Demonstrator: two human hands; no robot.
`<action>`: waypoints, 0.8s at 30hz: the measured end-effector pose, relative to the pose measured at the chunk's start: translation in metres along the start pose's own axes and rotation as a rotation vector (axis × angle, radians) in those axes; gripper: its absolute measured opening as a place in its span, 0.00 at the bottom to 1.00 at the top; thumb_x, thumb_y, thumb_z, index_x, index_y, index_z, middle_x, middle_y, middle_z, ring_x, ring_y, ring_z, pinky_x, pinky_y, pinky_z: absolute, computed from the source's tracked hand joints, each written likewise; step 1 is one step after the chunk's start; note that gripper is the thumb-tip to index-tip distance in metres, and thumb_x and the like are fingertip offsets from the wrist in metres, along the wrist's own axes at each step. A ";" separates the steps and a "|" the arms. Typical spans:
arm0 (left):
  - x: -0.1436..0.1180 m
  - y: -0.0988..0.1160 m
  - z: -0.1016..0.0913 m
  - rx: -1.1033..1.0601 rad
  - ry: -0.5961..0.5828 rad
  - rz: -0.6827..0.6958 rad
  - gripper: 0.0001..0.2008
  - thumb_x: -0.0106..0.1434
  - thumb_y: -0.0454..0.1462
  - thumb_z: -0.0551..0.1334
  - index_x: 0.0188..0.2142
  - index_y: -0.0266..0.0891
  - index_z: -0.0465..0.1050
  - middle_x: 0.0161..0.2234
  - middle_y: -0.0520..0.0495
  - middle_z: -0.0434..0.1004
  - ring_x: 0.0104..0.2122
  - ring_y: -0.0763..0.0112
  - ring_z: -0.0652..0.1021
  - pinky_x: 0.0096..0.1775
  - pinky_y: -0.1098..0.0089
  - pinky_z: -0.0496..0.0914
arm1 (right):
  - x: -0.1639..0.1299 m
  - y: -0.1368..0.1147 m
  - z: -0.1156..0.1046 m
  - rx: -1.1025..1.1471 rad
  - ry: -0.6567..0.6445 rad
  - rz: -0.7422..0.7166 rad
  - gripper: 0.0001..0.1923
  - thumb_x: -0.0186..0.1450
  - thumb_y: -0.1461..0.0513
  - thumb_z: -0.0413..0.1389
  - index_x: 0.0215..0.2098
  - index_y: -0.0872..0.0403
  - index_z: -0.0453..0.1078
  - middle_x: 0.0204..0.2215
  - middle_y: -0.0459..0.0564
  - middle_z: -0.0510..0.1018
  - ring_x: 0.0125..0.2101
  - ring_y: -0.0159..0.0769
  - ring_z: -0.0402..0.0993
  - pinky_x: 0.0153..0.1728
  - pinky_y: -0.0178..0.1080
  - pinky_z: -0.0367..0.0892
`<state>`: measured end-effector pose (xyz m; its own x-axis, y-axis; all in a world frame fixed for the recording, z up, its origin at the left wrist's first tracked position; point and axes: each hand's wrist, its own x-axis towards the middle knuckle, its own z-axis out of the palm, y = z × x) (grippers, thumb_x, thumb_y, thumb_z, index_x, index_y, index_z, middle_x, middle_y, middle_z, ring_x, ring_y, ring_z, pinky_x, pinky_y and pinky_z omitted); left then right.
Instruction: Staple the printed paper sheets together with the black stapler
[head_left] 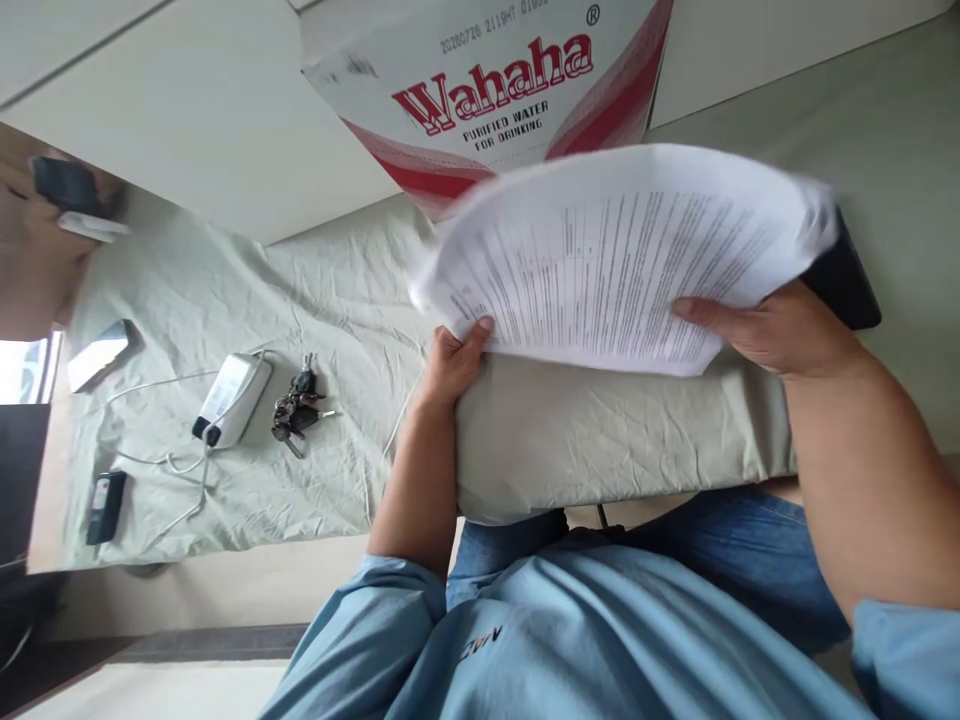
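Observation:
A bent stack of printed paper sheets (pixel 600 270) is held up over the cloth-covered table, its far edge bowed and slightly blurred. My left hand (pixel 456 362) is closed on the stack's near left corner, thumb on the printed face. At the right end, my right hand (pixel 780 328) grips the sheets, its thumb lying across the print and its fingers hidden beneath. A dark flat object (pixel 847 270) shows partly behind the paper, next to my right hand; its kind is not clear.
Behind the paper stands a Wahaha water carton (pixel 495 100). On the wrinkled cloth (pixel 345 290) to the left lie a key bunch (pixel 296 408), a white box-shaped device with a cable (pixel 236 398), a small black device (pixel 106 507) and a shiny flat object (pixel 99 356).

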<state>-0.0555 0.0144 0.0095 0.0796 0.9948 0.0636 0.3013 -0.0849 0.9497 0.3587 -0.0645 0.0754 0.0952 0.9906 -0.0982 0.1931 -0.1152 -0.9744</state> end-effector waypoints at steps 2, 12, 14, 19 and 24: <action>-0.003 0.008 0.002 0.002 0.004 -0.034 0.40 0.71 0.75 0.78 0.31 0.41 0.87 0.31 0.41 0.90 0.36 0.59 0.90 0.38 0.66 0.87 | 0.002 0.002 -0.002 0.026 -0.075 0.042 0.31 0.63 0.42 0.87 0.61 0.40 0.93 0.64 0.50 0.97 0.74 0.60 0.90 0.84 0.70 0.81; -0.001 0.083 -0.026 -0.010 -0.689 -0.224 0.42 0.75 0.73 0.78 0.23 0.42 0.78 0.14 0.50 0.71 0.11 0.74 0.69 0.11 0.75 0.58 | 0.015 0.003 -0.035 0.068 0.010 0.029 0.35 0.62 0.38 0.88 0.60 0.39 0.90 0.52 0.50 0.97 0.59 0.51 0.96 0.62 0.53 0.92; 0.003 0.090 -0.019 0.005 -0.855 -0.268 0.38 0.76 0.69 0.79 0.26 0.41 0.81 0.16 0.51 0.74 0.13 0.74 0.73 0.13 0.76 0.62 | 0.010 -0.003 -0.028 0.100 -0.140 0.028 0.39 0.61 0.35 0.88 0.64 0.37 0.91 0.56 0.49 0.98 0.61 0.51 0.96 0.60 0.51 0.93; 0.017 0.076 0.016 0.036 -1.091 -0.343 0.34 0.74 0.66 0.82 0.29 0.41 0.85 0.23 0.45 0.85 0.16 0.69 0.79 0.17 0.72 0.74 | 0.004 -0.006 0.008 0.113 -0.399 0.152 0.33 0.64 0.34 0.86 0.57 0.42 0.94 0.47 0.51 0.98 0.49 0.50 0.98 0.52 0.51 0.94; 0.020 0.058 0.029 0.069 -0.817 -0.308 0.15 0.72 0.45 0.83 0.33 0.43 0.86 0.22 0.53 0.80 0.17 0.76 0.74 0.19 0.76 0.66 | 0.013 0.014 0.029 0.039 -0.222 0.293 0.25 0.62 0.34 0.85 0.38 0.41 0.92 0.33 0.47 0.93 0.36 0.50 0.94 0.40 0.53 0.93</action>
<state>-0.0093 0.0280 0.0566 0.6334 0.6243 -0.4571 0.4764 0.1509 0.8662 0.3340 -0.0507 0.0543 -0.0741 0.9083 -0.4118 0.1514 -0.3979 -0.9048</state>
